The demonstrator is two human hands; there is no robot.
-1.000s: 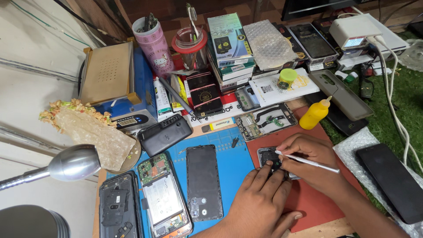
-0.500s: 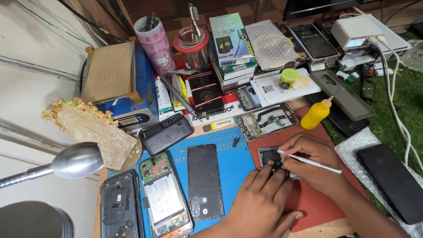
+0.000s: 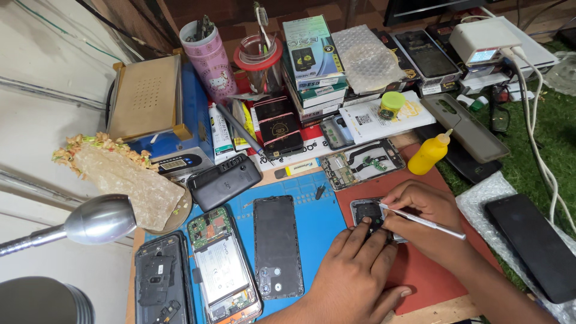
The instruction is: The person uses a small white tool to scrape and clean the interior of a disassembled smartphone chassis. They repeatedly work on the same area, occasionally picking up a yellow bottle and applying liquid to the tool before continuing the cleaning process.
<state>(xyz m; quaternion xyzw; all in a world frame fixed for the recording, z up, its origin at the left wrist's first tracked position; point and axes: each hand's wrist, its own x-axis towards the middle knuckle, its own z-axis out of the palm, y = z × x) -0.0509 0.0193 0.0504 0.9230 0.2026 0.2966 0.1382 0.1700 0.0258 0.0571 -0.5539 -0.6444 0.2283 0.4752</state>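
Phone frame [image 3: 367, 211], the small dark one with a silvery rim, is sitting on the red mat [image 3: 420, 270] right next to the blue mat [image 3: 312, 222], and both hands are on it. It looks stripped, with dark innards showing, though the fingers cover a good chunk so I can't tell much more.

Left hand [image 3: 354, 270] lies flat-ish with fingers pressed down on the frame's near edge, pinning it in place. Right hand [image 3: 423, 213] is closed around a thin metal tool [image 3: 423, 221], pen-style grip, tip touching the frame's top.

Over on the blue mat there's a glossy black back cover [image 3: 277, 246] lying flat, an opened phone [image 3: 223, 264] showing a green board and pale battery, and a dark gutted shell [image 3: 162, 279] just left of it. Soft yellow squeeze bottle [image 3: 429, 155] stands at the red mat's far edge, beside a bare phone chassis [image 3: 363, 163]. Shiny metal lamp head [image 3: 99, 219] pokes in from the left. Stacked cardboard boxes [image 3: 309, 57] sit at the back.
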